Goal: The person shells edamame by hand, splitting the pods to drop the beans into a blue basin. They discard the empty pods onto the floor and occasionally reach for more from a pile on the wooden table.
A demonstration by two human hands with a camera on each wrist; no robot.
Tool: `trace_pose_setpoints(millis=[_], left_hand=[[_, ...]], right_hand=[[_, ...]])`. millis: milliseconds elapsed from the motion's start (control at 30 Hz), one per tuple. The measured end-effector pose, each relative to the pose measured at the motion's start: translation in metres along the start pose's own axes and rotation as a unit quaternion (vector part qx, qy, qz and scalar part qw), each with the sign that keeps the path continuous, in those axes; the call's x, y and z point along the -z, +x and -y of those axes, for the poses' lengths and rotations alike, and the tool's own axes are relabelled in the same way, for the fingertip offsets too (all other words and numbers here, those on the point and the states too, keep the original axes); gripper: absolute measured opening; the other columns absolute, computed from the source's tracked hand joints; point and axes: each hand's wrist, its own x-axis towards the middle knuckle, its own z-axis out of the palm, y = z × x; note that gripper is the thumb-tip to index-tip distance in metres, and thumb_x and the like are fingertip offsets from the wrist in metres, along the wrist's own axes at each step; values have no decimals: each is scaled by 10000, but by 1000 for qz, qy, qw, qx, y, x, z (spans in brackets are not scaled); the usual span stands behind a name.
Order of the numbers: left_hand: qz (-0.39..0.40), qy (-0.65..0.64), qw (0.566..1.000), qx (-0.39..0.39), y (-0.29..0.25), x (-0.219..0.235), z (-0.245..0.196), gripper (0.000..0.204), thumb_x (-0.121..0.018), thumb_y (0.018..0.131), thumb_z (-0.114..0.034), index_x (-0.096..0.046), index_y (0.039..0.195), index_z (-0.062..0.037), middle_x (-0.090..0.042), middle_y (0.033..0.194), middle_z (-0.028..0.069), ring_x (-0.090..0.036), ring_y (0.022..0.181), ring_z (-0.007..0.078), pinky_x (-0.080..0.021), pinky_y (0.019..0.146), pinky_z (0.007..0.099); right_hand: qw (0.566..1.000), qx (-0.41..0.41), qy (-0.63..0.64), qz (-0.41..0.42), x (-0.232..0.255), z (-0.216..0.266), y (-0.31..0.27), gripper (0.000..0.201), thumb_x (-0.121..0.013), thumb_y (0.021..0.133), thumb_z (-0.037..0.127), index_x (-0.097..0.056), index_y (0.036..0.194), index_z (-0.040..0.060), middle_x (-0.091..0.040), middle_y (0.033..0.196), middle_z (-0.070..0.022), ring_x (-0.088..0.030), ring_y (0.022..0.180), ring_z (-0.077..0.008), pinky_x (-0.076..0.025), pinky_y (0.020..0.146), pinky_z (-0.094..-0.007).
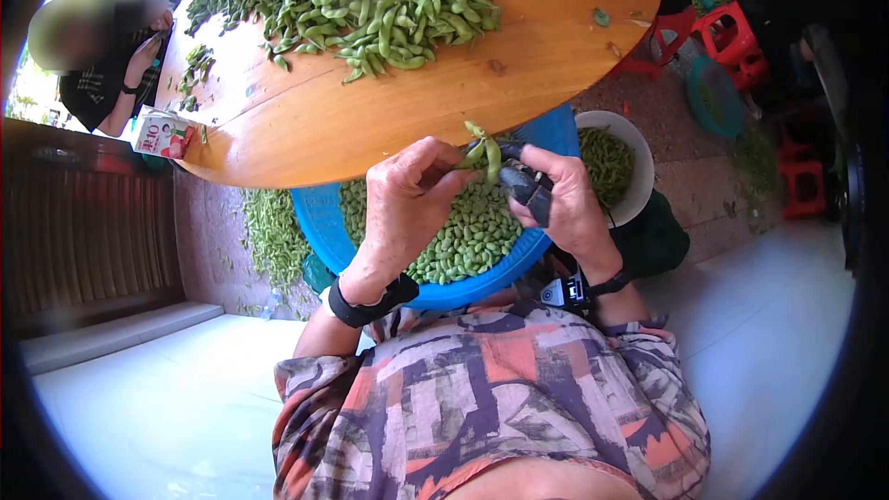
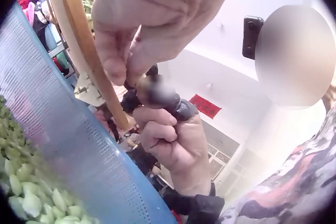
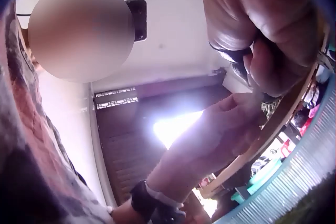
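In the head view the left hand (image 1: 407, 208) pinches green bean pods (image 1: 488, 156) by one end, over a blue basket (image 1: 463, 294) holding shelled beans (image 1: 472, 233). The right hand (image 1: 569, 204) grips a dark tool (image 1: 528, 187) that meets the pods; dark coverings show on some of its fingers. Both hands nearly meet in the left wrist view, the left hand (image 2: 152, 19) above and the right hand (image 2: 173, 145) below. In the right wrist view the right hand (image 3: 262, 29) is at the top, close to the left hand (image 3: 210, 134).
A wooden table (image 1: 389, 130) carries a large heap of pods (image 1: 370, 0) and a small carton (image 1: 162, 134). To the right stand a white bucket (image 1: 644, 162) of pods and red stools (image 1: 732, 37). Pods lie on the floor at left. Another person (image 1: 102, 83) is at the table's left.
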Motion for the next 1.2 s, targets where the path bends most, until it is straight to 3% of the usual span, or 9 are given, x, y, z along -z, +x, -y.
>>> trace_pose_setpoints(millis=[33,67,133,267,533,867,1033,1133,1200], left_hand=[[-10,28,1000,1,-1,-1,1,134,-732,766,33,-629,847,6,-679,700,75,-652,629,111,-509,594,245],[-10,29,1000,2,-2,-3,2,134,-732,766,33,-629,847,6,-679,700,75,-652,629,111,-509,594,245],[-44,-8,999,0,-5,-5,7,137,-741,759,22,-626,830,1,-669,686,78,-649,608,123,-507,585,250],[-14,15,1000,-2,-11,-9,7,132,-698,794,76,-631,889,13,-687,734,28,-602,649,42,-484,588,203],[9,14,1000,-21,-17,-16,-5,125,-730,759,53,-640,834,9,-697,735,51,-639,674,64,-512,621,230],[-5,27,998,-51,-20,-18,0,150,-741,731,43,-626,818,6,-671,713,106,-674,630,166,-522,564,281],[2,52,997,-59,-23,-18,2,152,-741,734,40,-622,826,14,-667,710,103,-664,614,147,-522,569,278],[34,-49,998,2,-25,-16,5,123,-731,770,43,-622,814,8,-661,699,97,-653,600,139,-520,538,268],[98,-345,917,176,-23,-9,-2,95,-711,828,16,-625,795,-9,-651,686,98,-637,582,138,-510,491,247]], right_hand=[[982,137,-103,-74,-3,-6,0,157,-556,824,-41,-621,967,-45,-559,750,-60,-548,660,-135,-434,609,-272],[983,136,-102,-73,-3,-7,0,157,-556,824,-41,-621,967,-45,-559,750,-60,-548,660,-135,-434,609,-272],[893,299,-273,-197,-1,-8,-1,177,-570,820,-28,-632,985,-40,-554,772,-117,-565,660,-212,-437,608,-294],[934,201,-280,-95,-5,2,-12,243,-557,809,-40,-648,1033,-23,-563,796,-159,-567,678,-296,-449,641,-333],[993,66,-101,7,5,-1,-6,196,-550,786,-74,-620,965,-38,-478,747,-37,-453,712,-77,-407,618,-266],[998,33,-39,27,5,-1,-11,133,-559,791,-67,-594,917,-39,-465,731,-31,-444,696,-83,-395,614,-255],[970,182,-160,-34,1,-22,-2,76,-552,847,-23,-607,899,-21,-493,710,2,-463,621,-43,-380,541,-222],[998,56,11,1,1,-15,-9,119,-534,904,47,-627,939,-18,-498,663,16,-448,555,-23,-347,480,-200],[991,42,117,38,4,-20,-8,164,-519,927,85,-627,971,-29,-494,640,18,-437,534,-25,-333,464,-195]])
